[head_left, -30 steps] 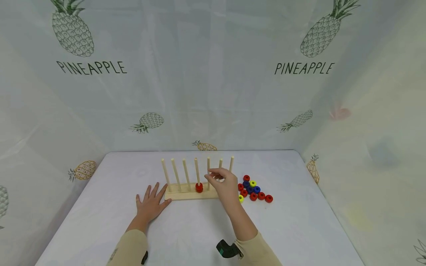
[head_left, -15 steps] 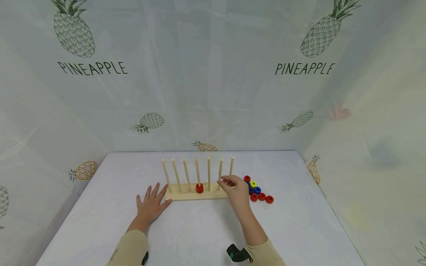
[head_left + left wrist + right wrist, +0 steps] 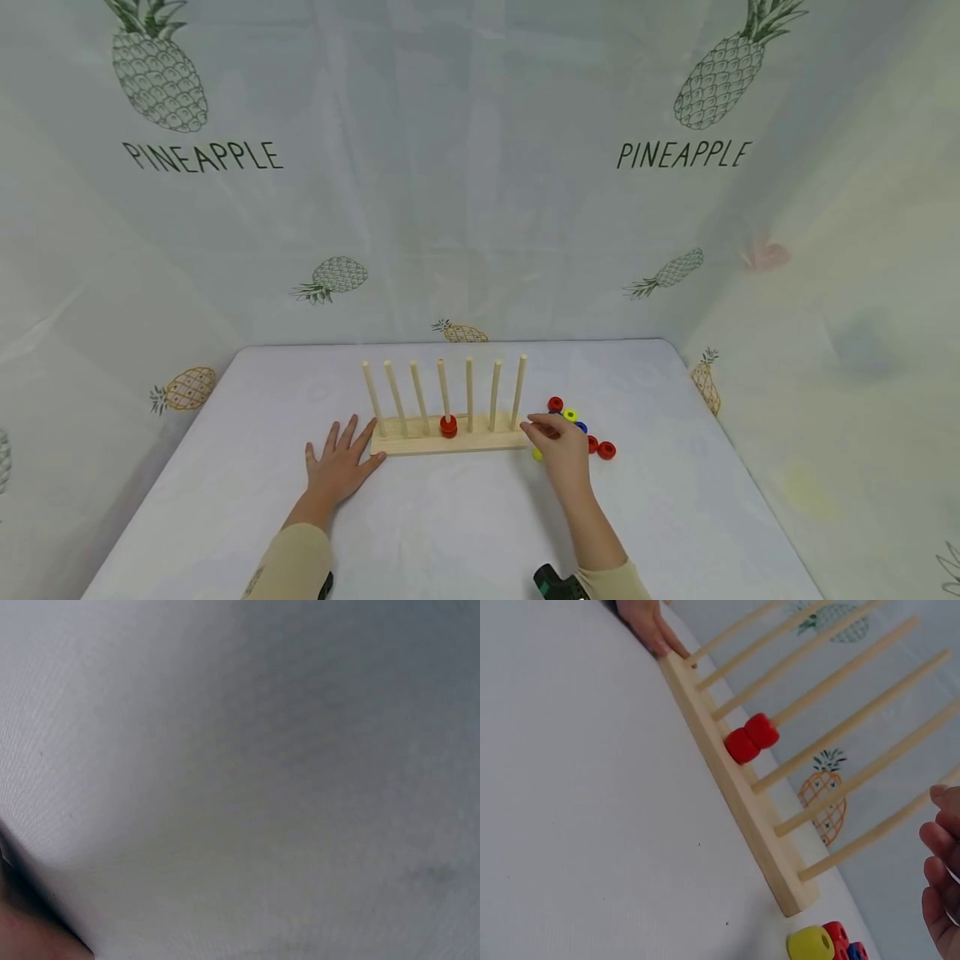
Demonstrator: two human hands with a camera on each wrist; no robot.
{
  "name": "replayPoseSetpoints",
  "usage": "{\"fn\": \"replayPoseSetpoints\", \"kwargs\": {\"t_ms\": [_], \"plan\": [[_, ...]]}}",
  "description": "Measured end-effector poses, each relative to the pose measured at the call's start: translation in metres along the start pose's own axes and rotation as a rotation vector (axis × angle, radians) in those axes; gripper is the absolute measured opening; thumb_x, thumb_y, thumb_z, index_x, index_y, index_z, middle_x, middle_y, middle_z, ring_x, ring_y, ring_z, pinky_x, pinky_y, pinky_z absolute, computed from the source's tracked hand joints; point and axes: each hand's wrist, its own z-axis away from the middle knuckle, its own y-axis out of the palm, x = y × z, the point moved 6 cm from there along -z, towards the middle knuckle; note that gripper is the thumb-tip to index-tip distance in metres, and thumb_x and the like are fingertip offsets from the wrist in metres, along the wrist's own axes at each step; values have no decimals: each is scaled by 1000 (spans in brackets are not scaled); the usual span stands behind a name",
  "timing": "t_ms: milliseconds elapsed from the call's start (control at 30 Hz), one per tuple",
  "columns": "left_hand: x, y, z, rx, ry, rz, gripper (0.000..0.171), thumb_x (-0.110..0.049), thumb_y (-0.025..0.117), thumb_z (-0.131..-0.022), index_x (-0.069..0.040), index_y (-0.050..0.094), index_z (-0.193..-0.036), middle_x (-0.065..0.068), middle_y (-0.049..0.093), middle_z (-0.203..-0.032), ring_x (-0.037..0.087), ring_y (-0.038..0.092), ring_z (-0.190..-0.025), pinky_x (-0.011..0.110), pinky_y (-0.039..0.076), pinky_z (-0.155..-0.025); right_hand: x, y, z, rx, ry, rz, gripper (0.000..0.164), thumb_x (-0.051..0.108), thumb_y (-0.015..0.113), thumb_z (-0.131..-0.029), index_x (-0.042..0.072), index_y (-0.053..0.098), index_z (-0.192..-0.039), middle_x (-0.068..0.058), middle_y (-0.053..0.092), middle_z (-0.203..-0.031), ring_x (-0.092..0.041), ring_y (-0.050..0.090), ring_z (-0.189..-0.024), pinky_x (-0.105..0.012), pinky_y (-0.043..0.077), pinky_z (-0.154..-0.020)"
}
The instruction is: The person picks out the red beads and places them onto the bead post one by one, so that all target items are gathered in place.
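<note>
Compared with a second ago, the right hand point(image 3: 566, 458) is now hovering farther to the right, past the last peg instead of in front of the fifth, while the left hand point(image 3: 336, 475) is staying where it was. From the left, the left hand is lying flat on the white table point(image 3: 450, 525), fingers spread and grasping nothing, its thumb side touching the left end of the wooden rack point(image 3: 450, 446). The rack is standing crosswise and carrying seven pegs point(image 3: 469, 396) in a row. Two red beads point(image 3: 751, 739) are sitting stacked at the foot of the fourth, middle peg. Just beyond the rack's right end, the right hand is holding its fingers loosely bent toward the thumb, with nothing showing in its grasp. A yellow bead point(image 3: 808, 943) is lying near that end, and more loose beads point(image 3: 607, 451), red, blue and yellow, are spreading rightward, partly hidden behind the hand.
</note>
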Motion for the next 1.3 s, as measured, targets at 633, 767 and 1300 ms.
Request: {"fn": "replayPoseSetpoints", "kwargs": {"t_ms": [633, 767, 1300], "plan": [[-7, -7, 5, -7, 5, 15, 76, -70, 38, -93, -29, 24, -156, 16, 16, -161, 45, 6, -145, 75, -9, -101, -47, -29, 0, -70, 101, 77, 21, 21, 78, -85, 7, 76, -101, -3, 68, -91, -19, 58, -84, -21, 47, -64], [-9, -9, 6, -4, 1, 16, 75, -69, 40, -93, -29, 25, -156, 15, 17, -160, 44, 7, -145, 76, -8, -101, -54, -32, 1, -73, 110, 109, 21, 21, 77, -86, 7, 76, -102, -3, 67, -90, -19, 57, -84, -22, 47, -62], [-11, -13, 6, 6, -15, 13, 73, -62, 46, -95, -24, 30, -154, 16, 19, -160, 45, 8, -144, 75, -5, -102, -84, -37, 0, -96, 192, 135, 22, 22, 76, -87, 6, 75, -101, -6, 66, -92, -22, 57, -85, -23, 46, -66]]}}
